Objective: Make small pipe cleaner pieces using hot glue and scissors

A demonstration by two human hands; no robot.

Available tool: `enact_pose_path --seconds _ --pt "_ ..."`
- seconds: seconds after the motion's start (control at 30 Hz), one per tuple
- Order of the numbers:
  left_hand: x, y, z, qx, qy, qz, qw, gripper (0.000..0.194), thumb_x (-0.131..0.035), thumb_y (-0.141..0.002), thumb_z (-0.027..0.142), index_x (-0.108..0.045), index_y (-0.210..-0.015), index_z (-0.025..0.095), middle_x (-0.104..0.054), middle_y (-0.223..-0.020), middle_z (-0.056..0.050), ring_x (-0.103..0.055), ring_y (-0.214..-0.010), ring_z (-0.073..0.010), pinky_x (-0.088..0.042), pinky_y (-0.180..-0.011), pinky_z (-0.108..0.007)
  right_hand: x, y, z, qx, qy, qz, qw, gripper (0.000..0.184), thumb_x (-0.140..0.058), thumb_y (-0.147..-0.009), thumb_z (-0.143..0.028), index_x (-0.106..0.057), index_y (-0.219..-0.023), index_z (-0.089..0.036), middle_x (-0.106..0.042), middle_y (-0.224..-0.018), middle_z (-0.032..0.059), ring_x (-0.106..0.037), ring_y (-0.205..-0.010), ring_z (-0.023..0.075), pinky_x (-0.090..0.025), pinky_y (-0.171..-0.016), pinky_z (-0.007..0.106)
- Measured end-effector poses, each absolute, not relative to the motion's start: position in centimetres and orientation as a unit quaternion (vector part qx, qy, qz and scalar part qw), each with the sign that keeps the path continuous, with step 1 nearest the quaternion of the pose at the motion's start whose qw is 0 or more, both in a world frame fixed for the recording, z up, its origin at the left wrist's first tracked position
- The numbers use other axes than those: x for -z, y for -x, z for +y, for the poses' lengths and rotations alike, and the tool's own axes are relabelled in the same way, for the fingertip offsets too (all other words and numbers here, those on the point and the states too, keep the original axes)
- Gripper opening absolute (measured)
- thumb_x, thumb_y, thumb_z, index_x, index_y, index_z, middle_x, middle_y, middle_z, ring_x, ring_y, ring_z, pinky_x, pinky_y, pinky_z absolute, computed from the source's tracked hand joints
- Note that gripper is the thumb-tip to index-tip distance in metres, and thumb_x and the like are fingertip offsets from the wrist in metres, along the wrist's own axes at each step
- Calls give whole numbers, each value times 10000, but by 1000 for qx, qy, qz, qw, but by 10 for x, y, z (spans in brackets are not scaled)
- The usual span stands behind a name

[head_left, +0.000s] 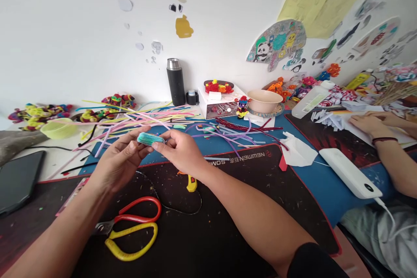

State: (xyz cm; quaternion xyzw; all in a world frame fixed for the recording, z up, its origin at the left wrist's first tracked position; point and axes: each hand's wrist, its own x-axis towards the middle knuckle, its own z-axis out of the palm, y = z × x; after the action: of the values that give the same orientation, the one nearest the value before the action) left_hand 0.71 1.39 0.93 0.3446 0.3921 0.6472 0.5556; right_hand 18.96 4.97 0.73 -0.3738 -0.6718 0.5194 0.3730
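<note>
A small turquoise bundle of fuzzy pipe cleaner [146, 139] is held up above the mat between both hands. My left hand [121, 156] has its thumb and curled fingers closed at the left and lower side of it. From the right, my right hand [184, 150] pinches the other end between thumb and fingers. Beneath the hands lie scissors [133, 218] with one red and one yellow handle, blades partly hidden by my left forearm. A yellow cutter [192, 183] and a thin black cord [182, 211] rest on the dark mat [208, 230].
Loose pipe cleaners [153, 118] spread behind the hands. A black thermos [176, 82], a white box [208, 107] and a beige bowl [264, 100] stand by the wall. A white device [348, 173] lies right, near another person's hands [368, 124]. A dark tablet [21, 180] sits left.
</note>
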Motion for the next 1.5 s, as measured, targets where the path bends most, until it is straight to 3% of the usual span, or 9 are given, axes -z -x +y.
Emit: enact_pose_path --seconds 0.2,0.43,0.63,0.87,1.03,1.2,1.5 --pt "-8 -11 14 -636 -352 398 560 486 -1063 -561 282 -868 -999 206 -846 -896 -23 -775 -777 -158 -661 -783 -218 -6 -188 48 -500 377 -678 386 283 -740 -917 -462 -645 -1007 -211 -568 -651 -72 -534 -602 127 -329 -556 258" --pt "-1 -8 16 -626 -337 413 568 398 -1068 -544 319 -850 -836 159 -820 -783 -21 -742 -697 -136 -634 -719 -190 -1 -185 46 -460 376 -707 384 311 -726 -932 -500 -631 -1024 -219 -560 -629 -82 -545 -590 128 -328 -561 267" --pt "1 -5 14 -617 -363 410 565 348 -1035 -619 330 -868 -878 171 -850 -878 -55 -725 -715 -136 -601 -719 -174 -5 -187 42 -433 390 -732 352 313 -735 -929 -496 -640 -1071 -234 -563 -626 -84 -549 -601 137 -323 -567 277" --pt "-7 -4 12 -616 -383 432 535 443 -1035 -595 389 -885 -962 193 -869 -959 -81 -768 -802 -206 -611 -747 -237 -8 -189 42 -471 363 -729 337 351 -693 -959 -543 -661 -1136 -242 -591 -650 -67 -573 -625 148 -349 -569 279" --pt "-8 -6 10 -605 -392 430 544 437 -1018 -630 395 -887 -1005 215 -872 -980 -97 -792 -928 -279 -619 -792 -306 -9 -188 41 -471 375 -723 339 348 -717 -934 -540 -671 -1080 -228 -568 -626 -71 -553 -607 143 -334 -559 280" --pt "-4 -2 12 -615 -413 383 552 541 -951 -686 571 -871 -1066 195 -847 -1157 -151 -759 -1123 -361 -622 -888 -396 -10 -188 41 -488 367 -702 366 350 -702 -931 -549 -650 -1034 -219 -564 -651 -62 -550 -621 144 -353 -563 272" --pt "-9 -5 11 -619 -385 414 545 361 -999 -663 356 -867 -935 159 -859 -960 -113 -778 -860 -256 -606 -758 -303 -6 -188 42 -474 380 -704 367 358 -734 -905 -540 -648 -1053 -225 -599 -690 -56 -570 -636 145 -360 -559 267"
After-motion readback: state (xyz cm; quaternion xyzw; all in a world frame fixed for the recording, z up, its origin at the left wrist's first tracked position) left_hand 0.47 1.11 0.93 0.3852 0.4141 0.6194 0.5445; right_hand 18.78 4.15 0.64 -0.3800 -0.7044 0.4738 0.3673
